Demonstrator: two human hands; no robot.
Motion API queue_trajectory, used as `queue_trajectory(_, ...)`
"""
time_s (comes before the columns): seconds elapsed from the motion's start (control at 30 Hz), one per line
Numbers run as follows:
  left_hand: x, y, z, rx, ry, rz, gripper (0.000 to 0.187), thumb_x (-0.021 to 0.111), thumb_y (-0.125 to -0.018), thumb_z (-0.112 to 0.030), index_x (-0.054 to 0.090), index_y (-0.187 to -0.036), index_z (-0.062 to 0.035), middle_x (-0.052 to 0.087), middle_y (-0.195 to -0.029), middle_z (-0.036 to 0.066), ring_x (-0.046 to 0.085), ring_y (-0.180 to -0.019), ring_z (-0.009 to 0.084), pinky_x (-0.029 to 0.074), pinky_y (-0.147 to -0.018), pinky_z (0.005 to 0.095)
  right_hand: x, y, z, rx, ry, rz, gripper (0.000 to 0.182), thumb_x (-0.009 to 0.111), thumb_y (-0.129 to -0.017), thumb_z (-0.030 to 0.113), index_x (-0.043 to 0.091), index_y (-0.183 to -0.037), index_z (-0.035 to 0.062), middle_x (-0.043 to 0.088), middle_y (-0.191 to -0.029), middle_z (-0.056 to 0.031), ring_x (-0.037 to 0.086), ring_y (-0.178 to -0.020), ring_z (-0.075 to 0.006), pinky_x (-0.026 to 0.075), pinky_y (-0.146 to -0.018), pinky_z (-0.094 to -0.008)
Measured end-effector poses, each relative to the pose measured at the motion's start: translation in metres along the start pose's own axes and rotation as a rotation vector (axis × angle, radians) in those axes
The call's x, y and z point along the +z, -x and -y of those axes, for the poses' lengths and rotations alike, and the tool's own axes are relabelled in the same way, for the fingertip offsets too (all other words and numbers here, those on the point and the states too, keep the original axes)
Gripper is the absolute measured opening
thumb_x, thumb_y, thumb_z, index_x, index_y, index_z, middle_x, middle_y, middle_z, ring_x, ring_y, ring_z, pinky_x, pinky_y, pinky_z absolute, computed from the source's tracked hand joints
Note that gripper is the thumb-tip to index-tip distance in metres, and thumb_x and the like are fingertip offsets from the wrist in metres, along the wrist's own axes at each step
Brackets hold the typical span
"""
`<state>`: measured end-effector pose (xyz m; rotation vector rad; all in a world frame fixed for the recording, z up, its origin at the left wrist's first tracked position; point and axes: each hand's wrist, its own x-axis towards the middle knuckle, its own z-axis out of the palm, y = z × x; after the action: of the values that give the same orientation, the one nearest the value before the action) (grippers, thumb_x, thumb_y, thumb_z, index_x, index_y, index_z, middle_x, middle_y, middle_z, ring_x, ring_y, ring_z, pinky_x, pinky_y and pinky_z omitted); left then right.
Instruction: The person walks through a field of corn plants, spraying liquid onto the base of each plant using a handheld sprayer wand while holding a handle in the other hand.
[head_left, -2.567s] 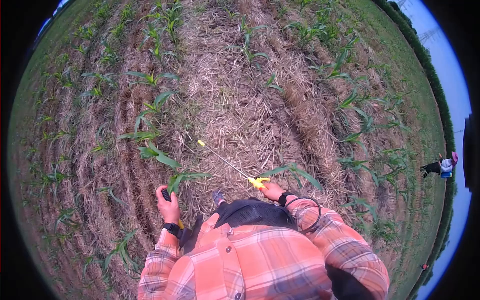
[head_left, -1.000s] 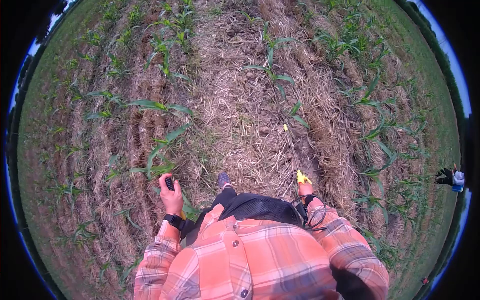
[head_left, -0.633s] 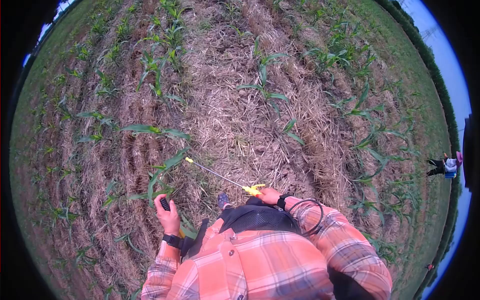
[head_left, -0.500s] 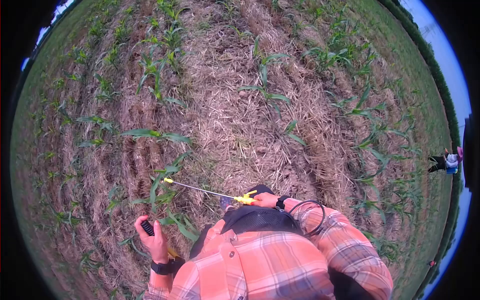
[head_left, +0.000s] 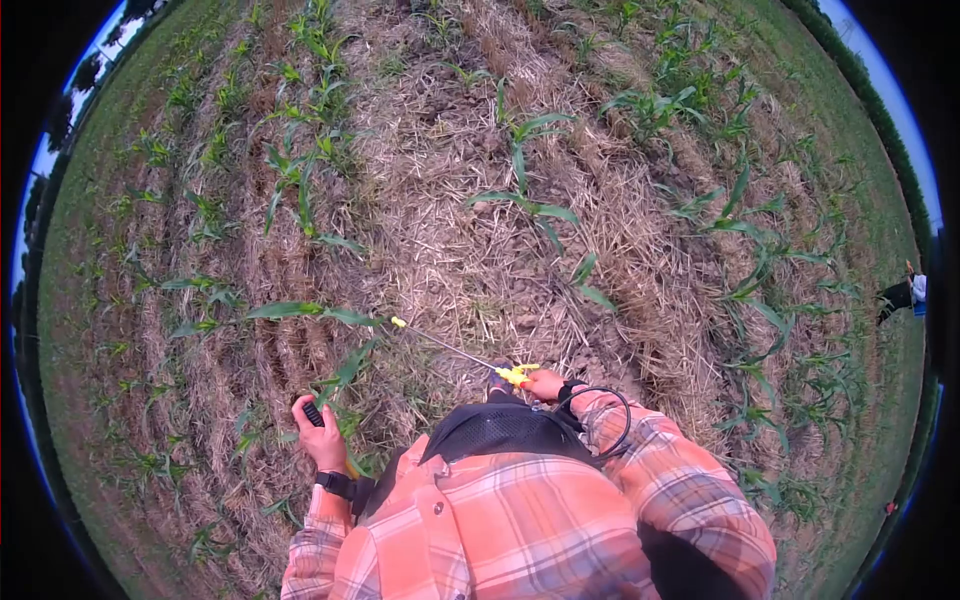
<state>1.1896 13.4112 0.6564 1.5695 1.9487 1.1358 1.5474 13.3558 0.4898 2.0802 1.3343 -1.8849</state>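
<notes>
My right hand [head_left: 543, 384] is closed around the yellow handle [head_left: 516, 376] of a spray wand, just in front of my waist. The wand's thin metal tube [head_left: 450, 348] points forward and left to a yellow nozzle [head_left: 399, 322], close to the tip of a corn leaf [head_left: 350, 317]. A black hose [head_left: 628, 420] loops beside my right forearm. At the lower left my left hand [head_left: 320, 440] is wrapped round a black ribbed grip [head_left: 313, 413]. Part of a yellow lever shows behind my left wrist.
Rows of young corn plants [head_left: 655, 110] run ahead on both sides. Dry straw [head_left: 440, 230] covers the soil between them. At the far right edge stands another person [head_left: 900, 296], and a small red shape [head_left: 890, 508] shows lower down.
The wand and its nozzle have swung forward and to the right with my right hand. My left hand has risen slightly and moved a little right. The view has shifted.
</notes>
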Motion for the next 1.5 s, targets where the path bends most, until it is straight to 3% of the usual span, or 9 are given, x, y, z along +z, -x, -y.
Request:
queue_trajectory(0.33,0.039,-0.027,-0.019,-0.075,-0.114,0.067,0.020,0.049,-0.074,-0.004,0.042,-0.092,-0.0077,0.043,-0.067,0.004,0.038,-0.055,0.0108,0.035,-0.051,0.0255,-0.072,-0.014,-0.113,0.257,-0.278,-0.438,0.029,0.046,-0.076,0.028,0.052,-0.060,0.0048,0.050,-0.048,-0.0038,0.047,-0.039,-0.0147,0.035,-0.036,-0.0285)
queue_trajectory(0.5,0.001,-0.038,-0.022,-0.154,0.059,0.071,0.025,0.049,-0.073,-0.001,0.041,-0.096,-0.0080,0.040,-0.075,0.001,0.035,-0.051,0.0065,0.031,-0.045,0.0195,-0.112,-0.007,-0.121,0.293,-0.851,-0.634,0.027,0.043,-0.078,0.026,0.045,-0.062,0.0046,0.043,-0.043,-0.0054,0.037,-0.028,-0.0162,0.030,-0.027,-0.0308)
queue_trajectory(0.77,-0.012,-0.085,-0.067,-0.229,0.197,0.076,0.028,0.050,-0.073,-0.002,0.040,-0.098,-0.0100,0.039,-0.066,-0.002,0.034,-0.043,0.0048,0.030,-0.038,0.0178,-0.136,-0.026,-0.083,0.383,-0.807,-0.783,0.027,0.041,-0.078,0.026,0.046,-0.064,0.0042,0.044,-0.044,-0.0058,0.040,-0.031,-0.0170,0.031,-0.028,-0.0297)
queue_trajectory(0.93,0.050,-0.138,0.026,-0.017,-0.018,0.034,0.022,0.051,-0.072,-0.006,0.042,-0.092,-0.0091,0.042,-0.061,0.003,0.040,-0.050,0.0096,0.034,-0.045,0.0245,-0.118,-0.057,-0.016,0.436,-0.318,-0.707,0.029,0.042,-0.076,0.027,0.053,-0.065,0.0019,0.052,-0.048,-0.0072,0.051,-0.040,-0.0181,0.039,-0.036,-0.0315)
queue_trajectory(1.2,0.066,-0.188,0.066,-0.167,-0.008,0.092,0.021,0.050,-0.072,-0.007,0.043,-0.092,-0.0096,0.045,-0.061,0.007,0.044,-0.049,0.0168,0.036,-0.048,0.0295,-0.083,-0.107,0.111,0.167,0.092,-0.388,0.028,0.043,-0.078,0.030,0.053,-0.079,0.0031,0.051,-0.053,-0.0052,0.048,-0.038,-0.0155,0.036,-0.032,-0.0284)
queue_trajectory(1.27,0.073,-0.195,0.071,-0.144,-0.017,0.099,0.021,0.050,-0.072,-0.007,0.043,-0.092,-0.0096,0.046,-0.062,0.009,0.045,-0.051,0.0178,0.037,-0.049,0.0304,-0.076,-0.115,0.133,0.123,0.148,-0.240,0.039,0.040,-0.076,0.036,0.058,-0.083,0.0028,0.059,-0.072,-0.0144,0.057,-0.069,-0.0267,0.044,-0.064,-0.0361)
queue_trajectory(1.3,0.075,-0.199,0.071,-0.181,-0.006,0.121,0.022,0.050,-0.072,-0.006,0.043,-0.092,-0.0095,0.046,-0.063,0.008,0.045,-0.052,0.0175,0.037,-0.050,0.0304,-0.071,-0.123,0.134,-0.004,0.164,-0.213,0.031,0.042,-0.079,0.029,0.047,-0.102,0.0082,0.050,-0.054,-0.0026,0.047,-0.039,-0.0127,0.037,-0.036,-0.0266)
queue_trajectory(1.43,0.059,-0.214,0.060,-0.204,0.177,0.144,0.022,0.050,-0.073,-0.004,0.042,-0.092,-0.0093,0.041,-0.061,0.002,0.038,-0.047,0.0098,0.033,-0.045,0.0248,-0.085,-0.083,0.210,-0.017,-0.003,0.063,0.030,0.046,-0.078,0.035,0.052,-0.068,0.0070,0.050,-0.054,-0.0006,0.047,-0.045,-0.0108,0.036,-0.041,-0.0250)
queue_trajectory(1.5,0.031,-0.224,0.028,-0.272,0.291,0.147,0.022,0.049,-0.075,-0.003,0.040,-0.094,-0.0097,0.038,-0.059,-0.001,0.033,-0.041,0.0060,0.029,-0.038,0.0207,-0.086,-0.098,0.205,-0.097,0.060,0.133,0.033,0.046,-0.078,0.037,0.054,-0.071,0.0053,0.052,-0.058,-0.0019,0.048,-0.052,-0.0116,0.036,-0.046,-0.0261)
